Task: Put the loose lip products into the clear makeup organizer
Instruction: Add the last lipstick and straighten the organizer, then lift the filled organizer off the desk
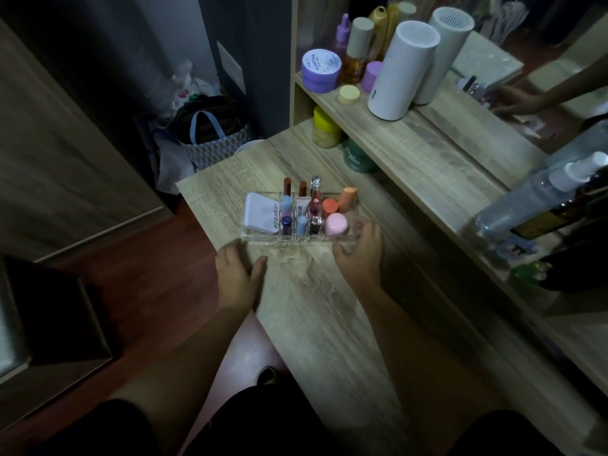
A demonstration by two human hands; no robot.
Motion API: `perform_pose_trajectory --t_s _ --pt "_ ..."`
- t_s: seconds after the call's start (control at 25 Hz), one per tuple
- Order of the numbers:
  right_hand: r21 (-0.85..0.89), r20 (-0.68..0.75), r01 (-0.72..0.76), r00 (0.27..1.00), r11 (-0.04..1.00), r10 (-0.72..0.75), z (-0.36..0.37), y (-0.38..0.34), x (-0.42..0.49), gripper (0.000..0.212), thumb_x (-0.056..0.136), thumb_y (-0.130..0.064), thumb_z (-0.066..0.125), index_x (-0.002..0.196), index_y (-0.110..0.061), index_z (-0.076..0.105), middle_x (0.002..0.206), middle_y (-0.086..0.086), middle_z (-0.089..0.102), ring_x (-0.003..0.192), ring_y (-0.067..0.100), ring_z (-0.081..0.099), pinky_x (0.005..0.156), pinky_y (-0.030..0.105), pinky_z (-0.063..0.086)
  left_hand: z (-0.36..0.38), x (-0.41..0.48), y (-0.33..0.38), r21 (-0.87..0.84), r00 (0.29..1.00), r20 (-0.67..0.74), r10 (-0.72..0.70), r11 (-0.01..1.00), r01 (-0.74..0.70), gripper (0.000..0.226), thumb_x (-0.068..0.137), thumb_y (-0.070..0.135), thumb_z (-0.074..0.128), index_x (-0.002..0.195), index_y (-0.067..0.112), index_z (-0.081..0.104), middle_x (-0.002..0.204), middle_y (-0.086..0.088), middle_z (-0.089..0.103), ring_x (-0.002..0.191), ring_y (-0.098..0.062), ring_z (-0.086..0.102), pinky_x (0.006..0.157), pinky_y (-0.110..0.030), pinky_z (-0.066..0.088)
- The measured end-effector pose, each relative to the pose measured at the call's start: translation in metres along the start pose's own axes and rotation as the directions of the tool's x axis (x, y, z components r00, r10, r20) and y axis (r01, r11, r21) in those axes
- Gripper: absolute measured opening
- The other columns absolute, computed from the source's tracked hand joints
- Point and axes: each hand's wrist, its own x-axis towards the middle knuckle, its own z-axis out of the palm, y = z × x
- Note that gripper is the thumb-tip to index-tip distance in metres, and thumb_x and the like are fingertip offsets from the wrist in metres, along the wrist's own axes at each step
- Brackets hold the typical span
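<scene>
The clear makeup organizer point(263, 237) stands on the wooden desk. Its small middle cells hold several upright lip products point(301, 209) with red, blue and silver caps. A white compact point(261, 213) lies in its left cell, and a pink round pot point(336, 224) and orange caps sit in its right cell. My left hand point(238, 268) rests open on the desk at the organizer's front left corner. My right hand point(360, 255) curls against the front right corner, fingers touching its side wall. No loose lip product lies on the desk.
A raised shelf point(427, 139) behind carries a purple jar point(320, 70), bottles and a white cylinder point(403, 70). Yellow and green jars point(325, 126) stand under it. A mirror at the right reflects a hand. Clear spray bottles point(539, 192) lie far right. Bags point(210, 136) sit on the floor left.
</scene>
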Motion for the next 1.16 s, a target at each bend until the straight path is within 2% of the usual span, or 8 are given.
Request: perform_pose_trajectory --t_s 0.12,0.2,0.44,0.64,0.76,0.88,1.04,1.16 --pt "-0.010 0.196 -0.142 0.970 0.990 0.141 -0.002 0.011 0.008 0.092 0.064 -0.018 0.082 0.140 -0.009 0.032 0.140 0.013 0.045 0.131 0.028 0.041 0.108 0.043 0.036 -0.008 0.028 0.007 -0.088 0.995 0.096 -0.006 0.996 0.014 0.063 0.072 0.035 0.078 0.120 0.009 0.048 0.119 -0.014 0.062 0.111 -0.032 0.056 0.094 -0.048 0.049" --pt "0.052 0.304 -0.184 0.939 0.981 0.160 -0.002 0.011 0.014 0.103 0.064 -0.018 0.084 0.146 -0.015 0.023 0.145 0.011 0.044 0.134 0.027 0.040 0.110 0.045 0.036 -0.010 0.042 0.011 -0.081 0.991 0.136 0.002 0.997 0.009 0.067 0.067 0.038 0.081 0.118 0.011 0.045 0.114 -0.014 0.064 0.107 -0.033 0.058 0.088 -0.049 0.052" --pt "0.280 0.354 -0.192 0.932 0.941 0.084 -0.008 0.009 0.028 0.082 0.071 -0.008 0.079 0.140 -0.022 0.038 0.119 0.003 0.065 0.112 0.021 0.059 0.094 0.030 0.043 -0.013 0.061 0.014 -0.094 0.973 0.216 0.079 0.994 -0.060 0.084 0.063 0.038 0.084 0.133 0.019 0.043 0.120 -0.013 0.064 0.113 -0.030 0.057 0.094 -0.044 0.051" --pt "0.392 0.417 -0.272 0.904 0.879 0.094 -0.007 0.012 0.031 0.076 0.071 0.004 0.076 0.137 -0.012 0.044 0.117 0.005 0.064 0.111 0.021 0.060 0.101 0.041 0.047 -0.014 0.069 0.013 -0.118 0.972 0.204 0.114 0.989 -0.091 0.082 0.063 0.035 0.086 0.134 0.022 0.046 0.119 -0.005 0.068 0.106 -0.017 0.061 0.084 -0.025 0.047" --pt "0.388 0.410 -0.281 0.905 0.878 0.108 -0.007 0.013 0.032 0.074 0.068 0.006 0.077 0.134 -0.008 0.047 0.112 0.003 0.065 0.105 0.018 0.061 0.101 0.042 0.047 -0.015 0.072 0.011 -0.105 0.969 0.218 0.120 0.989 -0.099 0.082 0.063 0.038 0.085 0.134 0.023 0.047 0.119 -0.005 0.068 0.108 -0.020 0.062 0.087 -0.030 0.050" --pt "0.349 0.368 -0.263 0.921 0.900 0.126 -0.010 0.016 0.026 0.073 0.066 0.001 0.080 0.132 -0.010 0.051 0.112 0.006 0.068 0.107 0.021 0.063 0.100 0.042 0.049 -0.017 0.072 0.010 -0.111 0.959 0.230 0.163 0.984 -0.141 0.081 0.063 0.040 0.084 0.133 0.027 0.046 0.117 -0.001 0.069 0.105 -0.016 0.063 0.083 -0.026 0.046" --pt "0.337 0.284 -0.259 0.945 0.905 0.164 -0.018 0.021 0.009 0.067 0.062 -0.003 0.084 0.124 -0.010 0.059 0.107 0.008 0.072 0.104 0.024 0.066 0.097 0.044 0.051 -0.018 0.070 0.015 -0.104 0.933 0.286 0.218 0.975 -0.196 0.085 0.061 0.044 0.083 0.135 0.027 0.044 0.119 -0.003 0.068 0.108 -0.020 0.062 0.091 -0.033 0.051" --pt "0.329 0.207 -0.257 0.958 0.909 0.196 -0.031 0.025 -0.011 0.069 0.061 -0.004 0.085 0.124 -0.009 0.059 0.107 0.010 0.072 0.102 0.021 0.066 0.094 0.037 0.053 -0.016 0.064 0.025 -0.131 0.904 0.321 0.283 0.958 -0.254 0.086 0.058 0.044 0.078 0.135 0.026 0.044 0.116 0.001 0.068 0.102 -0.014 0.062 0.087 -0.026 0.048"
